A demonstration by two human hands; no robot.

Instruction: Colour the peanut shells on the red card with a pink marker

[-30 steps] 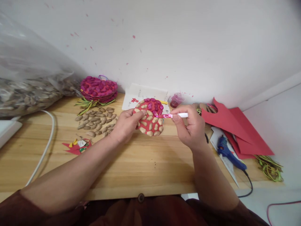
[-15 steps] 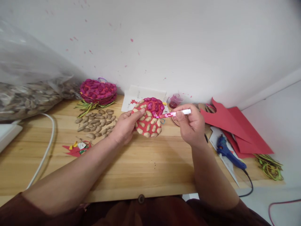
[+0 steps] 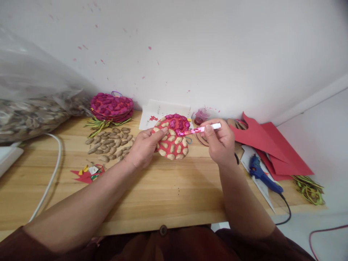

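My left hand (image 3: 144, 146) grips the left edge of a round red disc (image 3: 172, 137) covered with peanut shells, tilted up above the wooden table (image 3: 163, 188). The shells along the disc's top are painted magenta; the lower ones are bare tan. My right hand (image 3: 220, 142) pinches a white-handled brush (image 3: 202, 129) smeared pink, its tip touching the disc's upper right area.
Loose peanut shells (image 3: 110, 142) lie left of the disc, with a stack of painted discs (image 3: 112, 106) behind them. A small paint cup (image 3: 201, 116) and paper sheet (image 3: 160, 110) stand by the wall. Red paper (image 3: 269, 145) and a blue glue gun (image 3: 262, 174) lie right; a shell-filled bag (image 3: 32, 108) sits left.
The brush handle has tilted slightly upward and both hands with the disc have shifted a little up and right. The grips are unchanged.
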